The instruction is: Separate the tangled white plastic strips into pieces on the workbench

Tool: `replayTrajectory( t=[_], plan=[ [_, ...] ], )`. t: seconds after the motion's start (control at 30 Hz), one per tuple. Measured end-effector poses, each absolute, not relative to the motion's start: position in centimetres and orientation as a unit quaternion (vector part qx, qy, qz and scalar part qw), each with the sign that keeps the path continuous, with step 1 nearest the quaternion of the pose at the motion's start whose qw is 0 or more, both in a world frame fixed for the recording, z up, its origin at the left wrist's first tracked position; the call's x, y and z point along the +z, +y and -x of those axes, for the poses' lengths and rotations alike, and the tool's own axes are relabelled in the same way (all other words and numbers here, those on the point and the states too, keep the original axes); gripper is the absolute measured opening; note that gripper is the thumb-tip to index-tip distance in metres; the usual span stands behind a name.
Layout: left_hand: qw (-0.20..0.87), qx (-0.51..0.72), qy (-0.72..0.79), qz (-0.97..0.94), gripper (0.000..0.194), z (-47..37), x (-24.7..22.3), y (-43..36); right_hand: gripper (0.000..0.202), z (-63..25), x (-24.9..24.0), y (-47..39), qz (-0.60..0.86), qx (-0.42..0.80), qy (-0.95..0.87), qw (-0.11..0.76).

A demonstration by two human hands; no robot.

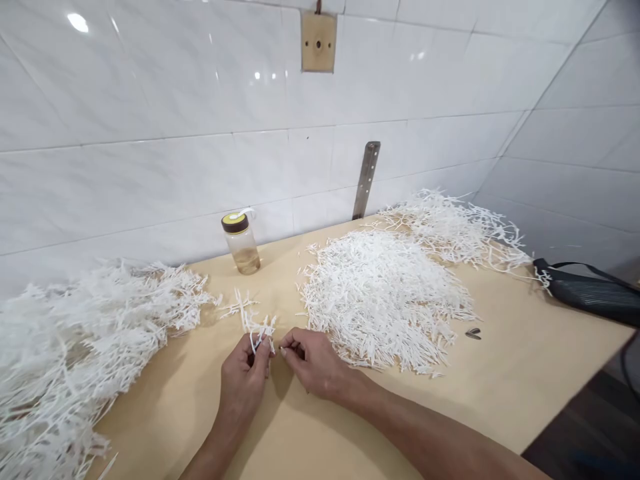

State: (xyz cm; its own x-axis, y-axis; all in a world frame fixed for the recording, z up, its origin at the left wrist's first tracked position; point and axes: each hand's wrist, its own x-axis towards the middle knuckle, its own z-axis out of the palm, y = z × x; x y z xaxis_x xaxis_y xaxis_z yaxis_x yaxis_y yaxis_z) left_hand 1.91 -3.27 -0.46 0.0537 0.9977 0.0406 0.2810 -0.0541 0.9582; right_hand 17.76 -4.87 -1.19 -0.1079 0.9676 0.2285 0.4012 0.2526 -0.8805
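Observation:
My left hand (pixel 249 373) pinches a branched white plastic piece (pixel 255 325), whose thin arms stick up above the fingers. Close on its right, my right hand (pixel 315 363) has thumb and forefinger pressed together, with a tiny dark tip showing between them; what it is cannot be made out. Another branched white piece (pixel 235 307) lies on the table just beyond the left hand. Right behind my right hand spreads a heap of short, loose white plastic sticks (pixel 385 297).
On the left sits a big pile of branched white pieces (pixel 90 340); a smaller tangle (pixel 450 223) is at the back right. A lidded bottle (pixel 247 257) and a metal strip (pixel 367 180) stand by the tiled wall. A black bag (pixel 590 290) lies at the table's (pixel 530 347) right edge.

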Motion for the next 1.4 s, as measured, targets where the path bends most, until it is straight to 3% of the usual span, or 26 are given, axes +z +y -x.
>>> replayTrajectory(
  t=[0.37,0.73,1.4],
  plan=[
    [0.382,0.388,0.573,-0.613,0.042,-2.2,0.1,-2.9,0.012,-17.6,-1.1,-4.7,0.496,0.322,-0.646,0.482],
    [0.382,0.399,0.569,-0.609,0.047,-2.2,0.0,-2.6,0.004,-17.4,-1.0,-4.9,0.533,0.347,-0.611,0.472],
    [0.423,0.402,0.569,-0.580,0.031,-2.3,-0.4,-3.1,0.014,-18.6,-1.3,-5.4,0.476,0.472,-0.622,0.404]
  ],
)
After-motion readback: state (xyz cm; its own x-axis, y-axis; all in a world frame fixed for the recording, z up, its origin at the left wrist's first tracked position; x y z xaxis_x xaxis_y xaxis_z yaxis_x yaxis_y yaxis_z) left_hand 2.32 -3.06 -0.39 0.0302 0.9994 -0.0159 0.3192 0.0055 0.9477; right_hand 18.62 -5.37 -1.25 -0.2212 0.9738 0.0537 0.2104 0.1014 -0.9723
